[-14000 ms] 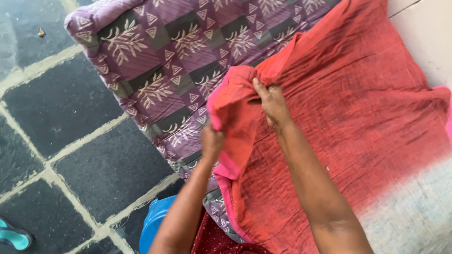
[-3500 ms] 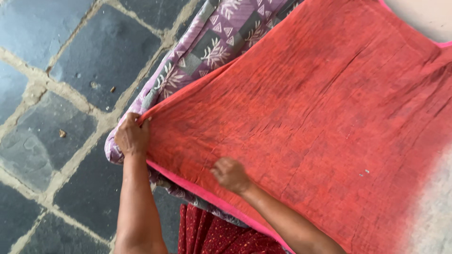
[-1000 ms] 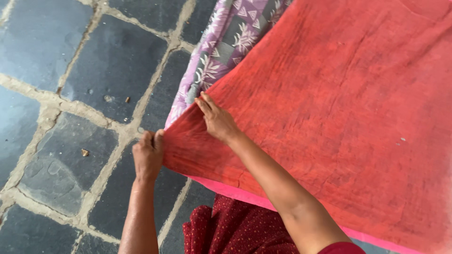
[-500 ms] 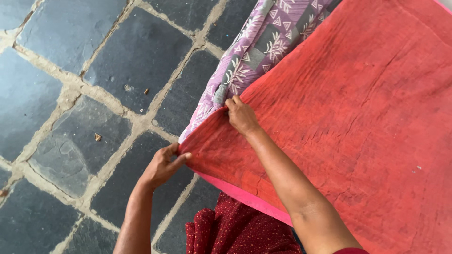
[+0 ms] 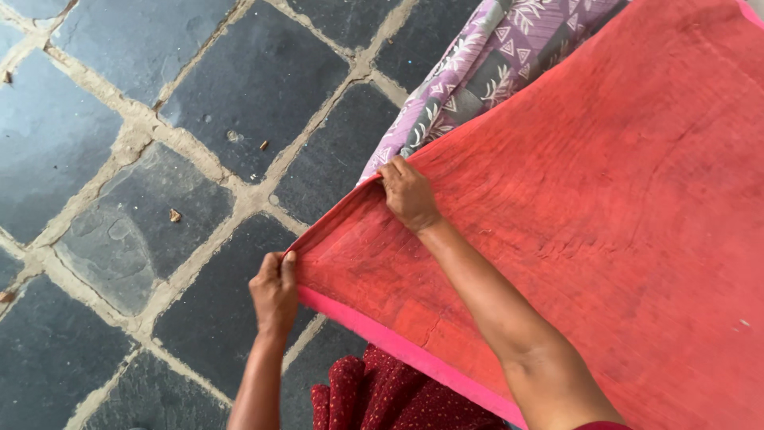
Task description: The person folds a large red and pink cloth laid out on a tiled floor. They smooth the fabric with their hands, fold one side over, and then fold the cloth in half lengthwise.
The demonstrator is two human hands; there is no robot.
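Red cloth (image 5: 573, 207) spread over patterned purple sheet (image 5: 485, 64), corner not yet laid.
Left hand (image 5: 274, 291) pinches the corner; right hand (image 5: 410, 195) grips the upper edge, above the stone floor (image 5: 119, 159).

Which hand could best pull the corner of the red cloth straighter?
Probably the left hand: it pinches the very corner of the red cloth. The right hand grips the upper edge, beside the purple patterned cloth.

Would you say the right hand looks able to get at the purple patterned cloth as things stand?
Probably yes: the right hand grips the red cloth's edge right beside the purple patterned cloth, with nothing between them.
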